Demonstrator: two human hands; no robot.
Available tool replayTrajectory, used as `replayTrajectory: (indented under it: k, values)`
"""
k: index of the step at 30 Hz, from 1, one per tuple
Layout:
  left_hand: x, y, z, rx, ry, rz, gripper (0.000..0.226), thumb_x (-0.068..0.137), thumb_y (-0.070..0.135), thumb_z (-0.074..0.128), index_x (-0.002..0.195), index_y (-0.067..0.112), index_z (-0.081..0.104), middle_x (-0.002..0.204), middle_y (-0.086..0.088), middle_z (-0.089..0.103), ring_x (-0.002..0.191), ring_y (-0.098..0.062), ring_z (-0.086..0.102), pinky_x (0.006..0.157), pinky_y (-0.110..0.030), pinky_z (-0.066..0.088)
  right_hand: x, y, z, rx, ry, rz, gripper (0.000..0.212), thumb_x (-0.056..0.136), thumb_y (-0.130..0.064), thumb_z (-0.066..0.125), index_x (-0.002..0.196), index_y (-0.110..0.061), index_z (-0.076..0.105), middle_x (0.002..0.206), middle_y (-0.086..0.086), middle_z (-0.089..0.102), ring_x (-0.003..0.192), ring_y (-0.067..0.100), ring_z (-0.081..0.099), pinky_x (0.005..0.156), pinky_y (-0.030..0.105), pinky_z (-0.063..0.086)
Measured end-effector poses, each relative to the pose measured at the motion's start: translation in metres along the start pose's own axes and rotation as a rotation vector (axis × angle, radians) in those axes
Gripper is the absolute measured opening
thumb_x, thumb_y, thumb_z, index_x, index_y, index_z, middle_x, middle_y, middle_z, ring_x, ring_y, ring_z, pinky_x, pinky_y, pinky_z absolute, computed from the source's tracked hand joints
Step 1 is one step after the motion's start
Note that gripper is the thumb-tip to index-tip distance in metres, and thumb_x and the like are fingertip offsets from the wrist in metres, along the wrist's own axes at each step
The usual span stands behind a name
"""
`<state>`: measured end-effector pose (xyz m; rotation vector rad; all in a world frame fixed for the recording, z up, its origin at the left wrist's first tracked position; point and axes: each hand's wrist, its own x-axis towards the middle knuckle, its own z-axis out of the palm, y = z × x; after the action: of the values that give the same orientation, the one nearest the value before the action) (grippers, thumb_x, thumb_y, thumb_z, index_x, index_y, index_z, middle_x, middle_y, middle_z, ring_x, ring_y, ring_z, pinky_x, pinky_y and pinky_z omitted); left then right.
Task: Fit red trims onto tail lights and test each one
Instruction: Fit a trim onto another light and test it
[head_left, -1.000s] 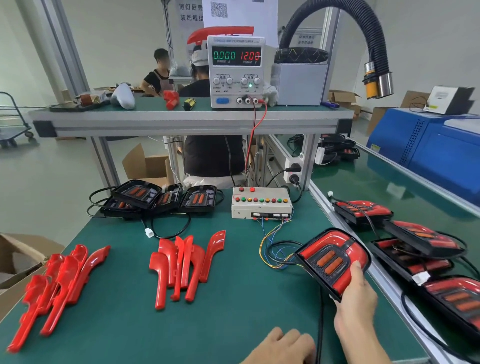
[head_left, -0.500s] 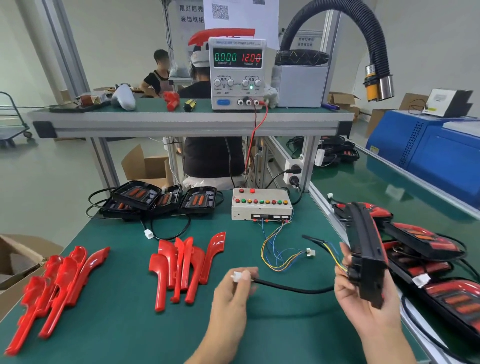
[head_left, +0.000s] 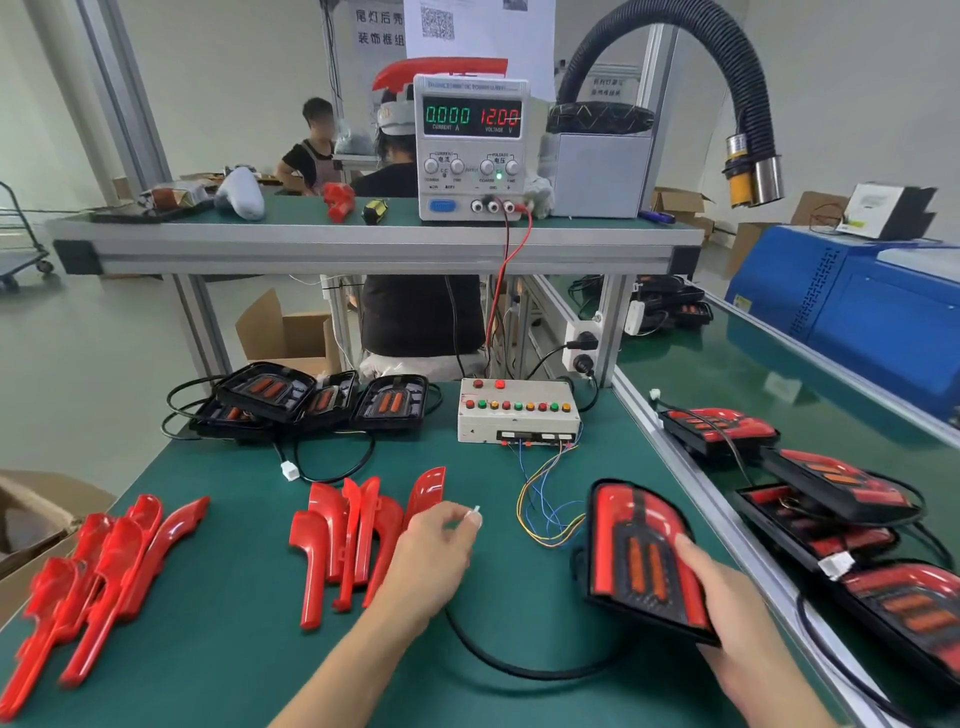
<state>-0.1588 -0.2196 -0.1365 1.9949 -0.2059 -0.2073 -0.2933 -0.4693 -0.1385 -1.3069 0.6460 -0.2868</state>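
The right hand (head_left: 727, 618) grips a trimmed tail light (head_left: 644, 556) face up by its lower edge, fingers wrapped over it. The left hand (head_left: 431, 558) pinches the light's white plug (head_left: 474, 515) between thumb and fingertip; its black cable (head_left: 519, 665) loops across the mat between the hands. To test well, I'd line the plug up squarely with the loose wires (head_left: 545, 514) trailing from the button box (head_left: 517, 413) before pushing home. Spare trims (head_left: 358, 535) lie just left of the hand, clear of the path. Further back, the supply (head_left: 470, 145) reads zero current.
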Motion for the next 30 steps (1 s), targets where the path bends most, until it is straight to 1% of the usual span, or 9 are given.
replayTrajectory:
  k: [5, 9, 12, 15, 17, 19, 24, 27, 30]
  values:
    - [0.02, 0.02, -0.017, 0.697, -0.168, 0.08, 0.03, 0.101, 0.04, 0.053, 0.111, 0.019, 0.072, 0.107, -0.009, 0.071, 0.105, -0.03, 0.066, 0.083, -0.03, 0.049, -0.007, 0.007, 0.007, -0.194, 0.032, 0.014, 0.037, 0.1, -0.035, 0.061, 0.085, -0.009, 0.083, 0.087, 0.015, 0.079, 0.083, 0.032, 0.078, 0.093, 0.047, 0.056]
    - [0.034, 0.039, -0.022, 1.074, -0.096, 0.22, 0.031, 0.105, 0.04, 0.044, 0.117, 0.018, 0.063, 0.119, -0.01, 0.067, 0.111, -0.035, 0.065, 0.086, -0.039, 0.049, -0.015, 0.013, 0.008, -0.278, 0.113, 0.014, 0.036, 0.098, -0.035, 0.064, 0.086, -0.005, 0.079, 0.079, 0.011, 0.079, 0.079, 0.027, 0.078, 0.081, 0.042, 0.059]
    - [0.041, 0.045, -0.012, 0.977, -0.178, 0.334, 0.026, 0.106, 0.033, 0.041, 0.121, 0.015, 0.053, 0.118, -0.012, 0.066, 0.109, -0.037, 0.062, 0.084, -0.041, 0.047, -0.017, 0.018, 0.005, -0.395, 0.108, 0.008, 0.039, 0.094, -0.038, 0.069, 0.079, -0.003, 0.078, 0.072, 0.011, 0.077, 0.075, 0.028, 0.076, 0.084, 0.043, 0.059]
    - [0.04, 0.043, 0.004, 0.752, -0.287, 0.355, 0.025, 0.105, 0.031, 0.043, 0.123, 0.015, 0.052, 0.111, -0.015, 0.07, 0.104, -0.038, 0.062, 0.086, -0.046, 0.05, -0.018, 0.013, 0.005, -0.521, 0.085, -0.026, 0.046, 0.092, -0.044, 0.07, 0.063, -0.008, 0.071, 0.053, 0.0, 0.069, 0.047, 0.009, 0.062, 0.056, 0.028, 0.045]
    - [0.038, 0.04, 0.015, 0.612, -0.282, 0.375, 0.023, 0.105, 0.033, 0.046, 0.12, 0.016, 0.052, 0.102, -0.01, 0.073, 0.097, -0.035, 0.064, 0.084, -0.045, 0.05, -0.018, 0.009, 0.01, -0.6, 0.051, -0.043, 0.047, 0.092, -0.046, 0.069, 0.058, -0.014, 0.066, 0.048, -0.007, 0.064, 0.041, 0.0, 0.056, 0.051, 0.021, 0.04]
    - [0.035, 0.037, 0.026, 0.478, -0.262, 0.388, 0.02, 0.104, 0.032, 0.048, 0.115, 0.016, 0.052, 0.094, -0.009, 0.073, 0.09, -0.033, 0.064, 0.081, -0.045, 0.05, -0.018, 0.005, 0.016, -0.701, 0.004, -0.051, 0.044, 0.091, -0.053, 0.067, 0.064, -0.018, 0.069, 0.052, -0.012, 0.066, 0.048, -0.004, 0.06, 0.05, 0.014, 0.039]
    - [0.034, 0.021, 0.045, 0.373, -0.135, 0.408, 0.02, 0.105, 0.034, 0.048, 0.112, 0.018, 0.057, 0.064, 0.006, 0.052, 0.064, -0.021, 0.05, 0.065, -0.04, 0.043, -0.012, -0.003, 0.008, -0.924, 0.051, -0.101, 0.074, 0.086, -0.082, 0.045, 0.077, -0.013, 0.071, 0.072, 0.0, 0.073, 0.072, 0.011, 0.069, 0.069, 0.027, 0.05]
    - [0.035, 0.014, 0.049, 0.297, -0.108, 0.375, 0.022, 0.105, 0.039, 0.048, 0.11, 0.02, 0.059, 0.057, 0.009, 0.045, 0.054, -0.01, 0.044, 0.054, -0.025, 0.033, 0.019, -0.015, 0.003, -0.925, 0.129, -0.247, 0.058, 0.098, -0.058, 0.045, 0.092, -0.008, 0.074, 0.088, 0.006, 0.076, 0.085, 0.021, 0.072, 0.082, 0.033, 0.054]
    - [0.035, 0.011, 0.048, 0.265, -0.141, 0.365, 0.021, 0.105, 0.04, 0.049, 0.108, 0.023, 0.061, 0.056, 0.01, 0.045, 0.052, -0.006, 0.044, 0.051, -0.017, 0.032, 0.061, -0.028, 0.015, -1.048, 0.034, -0.409, 0.028, 0.102, -0.024, 0.058, 0.126, -0.019, 0.071, 0.116, -0.004, 0.07, 0.102, 0.012, 0.064, 0.095, 0.026, 0.046]
